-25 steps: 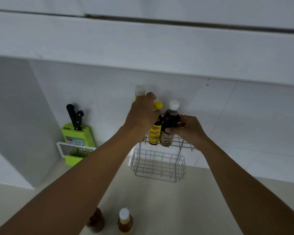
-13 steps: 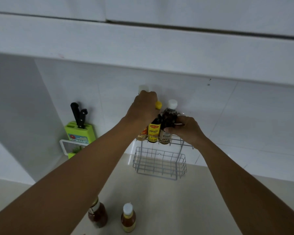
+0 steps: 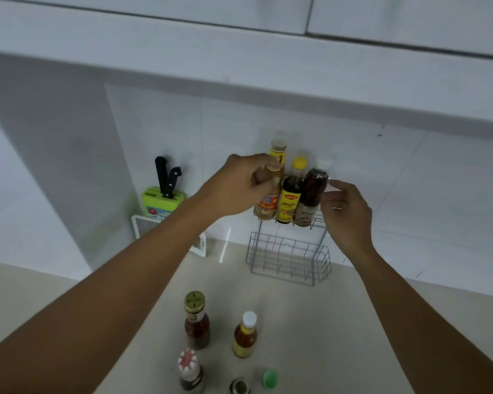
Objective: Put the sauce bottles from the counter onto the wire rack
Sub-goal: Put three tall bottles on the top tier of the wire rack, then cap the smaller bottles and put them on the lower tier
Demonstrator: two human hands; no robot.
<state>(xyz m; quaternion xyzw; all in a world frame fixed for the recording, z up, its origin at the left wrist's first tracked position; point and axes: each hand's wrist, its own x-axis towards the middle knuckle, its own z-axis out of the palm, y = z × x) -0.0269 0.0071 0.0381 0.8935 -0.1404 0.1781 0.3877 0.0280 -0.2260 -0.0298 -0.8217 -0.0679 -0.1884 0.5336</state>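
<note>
A grey wire rack point(image 3: 289, 261) stands against the tiled wall. Its upper tier holds a tall yellow bottle point(image 3: 276, 155), a dark bottle with a yellow cap point(image 3: 291, 191) and a dark bottle with a white cap point(image 3: 310, 194). The lower basket is empty. My left hand point(image 3: 239, 186) has its fingertips on the tall yellow bottle's left side. My right hand point(image 3: 346, 211) is open just right of the white-capped bottle, apart from it. On the counter stand a dark red bottle point(image 3: 197, 322), an orange sauce bottle point(image 3: 245, 335), a red-and-white-capped bottle point(image 3: 190, 369) and two more caps at the bottom edge.
A green knife block point(image 3: 161, 201) with black handles stands left of the rack, with a white-framed grater point(image 3: 143, 226) in front of it. A white overhead cabinet point(image 3: 239, 66) juts out above the rack. A side wall closes the left.
My left hand slid down off the tall yellow bottle's top, so its neck now shows. My right hand let go of the white-capped bottle and opened. The view tilted down, showing more counter bottles.
</note>
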